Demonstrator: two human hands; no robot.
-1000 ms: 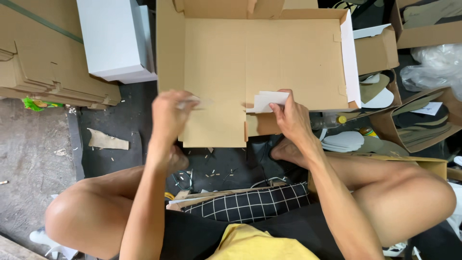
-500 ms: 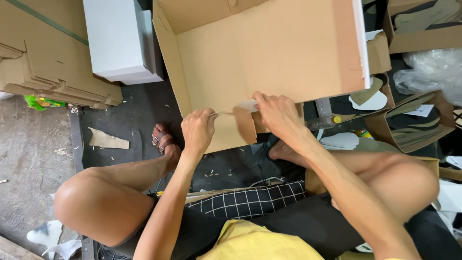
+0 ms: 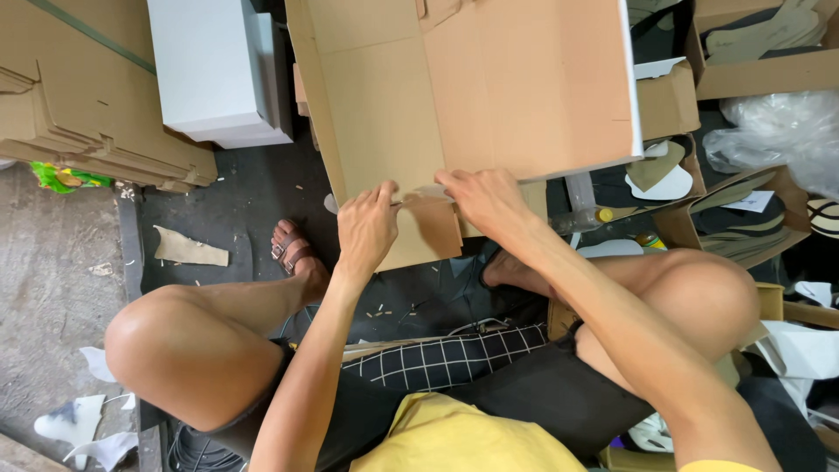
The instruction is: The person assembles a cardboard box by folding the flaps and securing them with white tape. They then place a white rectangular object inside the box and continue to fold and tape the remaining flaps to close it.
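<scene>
Single camera sitting on person's head, looking almost straight down over own arms and bent knees. Facing forward onto cardboard box, which is filling upper middle of frame. Sitting close: left hand and right hand lying near centre. Floor showing at left edge. No second view sharing scene.

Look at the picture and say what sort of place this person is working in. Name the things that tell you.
Probably a small packing or box-making workshop, with the person seated on the floor. Both hands fold a brown cardboard box; flattened cardboard sheets are stacked at the left, and open cartons of cut-out pieces stand at the right.
</scene>
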